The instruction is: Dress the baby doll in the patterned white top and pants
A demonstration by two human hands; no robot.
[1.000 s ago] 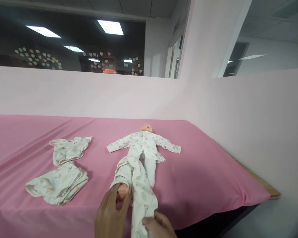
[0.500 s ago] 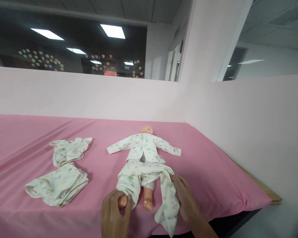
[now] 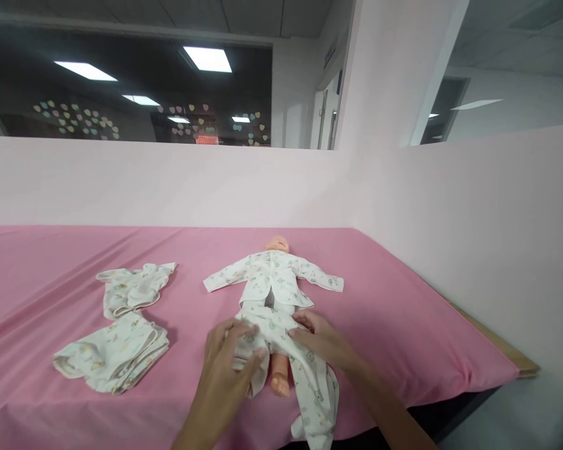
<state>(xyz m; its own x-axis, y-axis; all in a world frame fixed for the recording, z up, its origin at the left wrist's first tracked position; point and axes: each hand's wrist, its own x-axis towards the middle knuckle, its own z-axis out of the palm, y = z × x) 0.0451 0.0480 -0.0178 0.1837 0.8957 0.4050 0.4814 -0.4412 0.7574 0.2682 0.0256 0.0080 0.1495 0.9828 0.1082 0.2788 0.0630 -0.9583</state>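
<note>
A baby doll point(image 3: 279, 382) lies on its back in a white printed jacket point(image 3: 274, 275), its arms spread inside the sleeves. White printed baby trousers point(image 3: 274, 325) lie across its legs. My left hand point(image 3: 229, 365) curls round the trouser leg on the left, thumb and fingers on the cloth; the foot there is hidden. On the other side, the fingers of my right hand point(image 3: 321, 337) hold the cloth near the waistband. The other bare foot shows between the trouser legs. That second trouser leg hangs loose past the table's front edge.
Two folded, printed white cloths point(image 3: 136, 287) point(image 3: 115, 353) lie to the left on the pink sheet point(image 3: 389, 325). A pale wall point(image 3: 192, 184) with windows rises behind and to the right. The padded table's front edge is close to me.
My left hand has moved up from the doll's foot onto the trouser leg, covering the foot. My right hand has slid up and left from the loose trouser leg to near the waistband.
</note>
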